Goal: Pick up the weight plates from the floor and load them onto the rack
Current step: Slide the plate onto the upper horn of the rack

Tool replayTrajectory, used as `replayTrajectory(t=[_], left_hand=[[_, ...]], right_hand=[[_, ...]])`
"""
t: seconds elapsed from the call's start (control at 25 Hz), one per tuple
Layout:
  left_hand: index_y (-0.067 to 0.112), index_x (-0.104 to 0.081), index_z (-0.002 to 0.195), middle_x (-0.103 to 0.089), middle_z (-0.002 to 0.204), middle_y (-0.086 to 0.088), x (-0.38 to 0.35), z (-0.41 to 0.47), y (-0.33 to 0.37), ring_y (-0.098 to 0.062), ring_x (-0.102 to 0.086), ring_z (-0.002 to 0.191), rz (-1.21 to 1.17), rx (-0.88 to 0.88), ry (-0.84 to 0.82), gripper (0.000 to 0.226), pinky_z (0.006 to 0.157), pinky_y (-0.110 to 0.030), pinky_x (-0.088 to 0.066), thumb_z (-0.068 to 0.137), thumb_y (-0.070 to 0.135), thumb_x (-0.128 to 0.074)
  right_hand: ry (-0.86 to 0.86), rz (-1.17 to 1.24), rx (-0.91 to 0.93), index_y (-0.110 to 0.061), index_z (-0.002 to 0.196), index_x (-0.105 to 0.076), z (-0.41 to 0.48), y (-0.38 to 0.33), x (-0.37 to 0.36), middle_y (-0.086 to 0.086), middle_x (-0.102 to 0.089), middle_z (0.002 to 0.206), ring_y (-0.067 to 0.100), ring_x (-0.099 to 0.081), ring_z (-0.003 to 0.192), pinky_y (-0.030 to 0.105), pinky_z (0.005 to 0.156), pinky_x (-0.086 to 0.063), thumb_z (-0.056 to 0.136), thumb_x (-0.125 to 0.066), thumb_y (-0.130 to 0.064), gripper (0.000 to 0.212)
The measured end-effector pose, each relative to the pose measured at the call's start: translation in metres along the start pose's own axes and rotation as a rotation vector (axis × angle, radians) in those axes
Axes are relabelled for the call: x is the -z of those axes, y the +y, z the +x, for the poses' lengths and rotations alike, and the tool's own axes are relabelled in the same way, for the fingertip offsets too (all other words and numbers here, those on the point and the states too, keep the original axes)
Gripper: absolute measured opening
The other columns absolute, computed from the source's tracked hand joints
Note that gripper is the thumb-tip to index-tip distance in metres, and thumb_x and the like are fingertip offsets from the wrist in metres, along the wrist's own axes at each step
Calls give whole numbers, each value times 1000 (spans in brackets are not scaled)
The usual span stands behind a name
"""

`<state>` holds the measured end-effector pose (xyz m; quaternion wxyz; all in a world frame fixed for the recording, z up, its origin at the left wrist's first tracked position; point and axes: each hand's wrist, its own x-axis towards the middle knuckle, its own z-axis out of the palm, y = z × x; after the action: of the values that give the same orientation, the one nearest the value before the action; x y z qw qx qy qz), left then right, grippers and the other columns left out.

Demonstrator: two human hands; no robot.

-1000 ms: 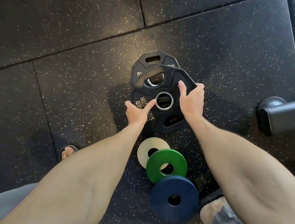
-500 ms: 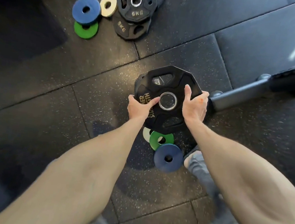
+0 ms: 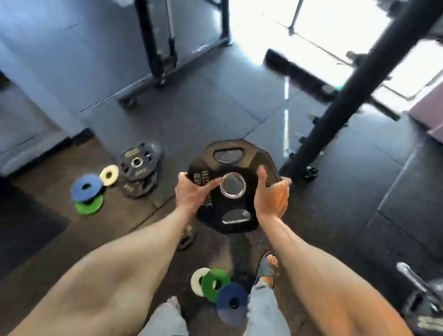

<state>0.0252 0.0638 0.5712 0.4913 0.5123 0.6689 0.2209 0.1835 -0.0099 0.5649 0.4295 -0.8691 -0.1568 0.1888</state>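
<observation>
Held plate: a black weight plate point(image 3: 237, 204) with a steel hub ring and grip slots is up off the floor at the middle of the view. Its lettered face is turned toward the camera.
Left hand: the left hand point(image 3: 191, 190) grips the plate's left rim, fingers curled behind it and thumb laid across the face toward the hub ring.
Right hand: the right hand point(image 3: 270, 199) grips the right rim, fingers hooked over the edge and thumb stretched up along the face.
Rack: a black rack upright point(image 3: 357, 82) rises on the far right, and its foot shows just beyond the plate's right rim.
Near plates: by the feet, a white plate point(image 3: 196, 278), a green plate point(image 3: 206, 285) and a blue plate point(image 3: 225, 297) lie overlapping in a row on the floor. The blue one is nearest.
Far-left plates: a stack of black plates point(image 3: 143, 172) lies on the floor with a cream plate point(image 3: 114, 176) just beside it. Nearer, a second blue plate point(image 3: 92, 194) lies over a second green plate point(image 3: 89, 208).
Half-hidden plate: another black plate point(image 3: 186, 238) shows on the floor, partly hidden by the left forearm.
Right edge: a barbell end point(image 3: 412, 280) carrying a loaded plate point(image 3: 436, 315) lies low at the near right.
Floor: dark speckled rubber tiles point(image 3: 352, 219).
Foot: a sandalled foot point(image 3: 268, 266) stands near the row of small plates.
</observation>
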Motion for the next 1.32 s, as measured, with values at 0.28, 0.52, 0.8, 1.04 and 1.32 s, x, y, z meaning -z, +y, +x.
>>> replayTrajectory(t=[0.28, 0.52, 0.8, 1.04, 1.32], left_hand=[[4, -50, 119, -65, 118, -10, -55, -68, 106, -25, -62, 110, 20, -321, -273, 83, 87, -31, -47, 62, 50, -88], [6, -51, 121, -65, 112, -5, -155, -139, 174, -22, -63, 103, 29, -490, -450, 86, 88, -33, -51, 61, 56, -86], [11, -48, 121, -65, 117, -5, -306, -224, 263, -23, -63, 108, 22, -579, -512, 88, 90, -33, -49, 58, 58, -87], [10, -52, 121, -67, 112, -1, -401, -250, 347, -19, -64, 102, -44, -642, -495, 90, 90, -34, -53, 54, 58, -89], [12, -54, 117, -61, 96, 8, -503, -222, 444, -11, -60, 91, -146, -696, -472, 78, 82, -27, -50, 59, 49, -90]], right_hand=[[363, 208, -30, -17, 106, -46, 6, -26, 144, 8, -64, 113, 31, -62, 105, 37, 83, -48, 85, -57, -68, 57], [565, 245, -38, -14, 110, -46, 41, -10, 274, 8, -63, 116, 29, -62, 104, 33, 76, -43, 88, -58, -63, 55], [695, 344, -24, -10, 120, -48, 141, 31, 421, 9, -63, 119, 28, -61, 109, 30, 81, -42, 89, -57, -62, 61], [754, 412, 4, -11, 123, -48, 227, 19, 505, 8, -62, 121, 26, -59, 113, 27, 83, -39, 89, -60, -59, 60], [822, 414, 54, -8, 118, -50, 370, -12, 548, 11, -64, 118, 31, -60, 111, 26, 80, -37, 89, -61, -57, 58]])
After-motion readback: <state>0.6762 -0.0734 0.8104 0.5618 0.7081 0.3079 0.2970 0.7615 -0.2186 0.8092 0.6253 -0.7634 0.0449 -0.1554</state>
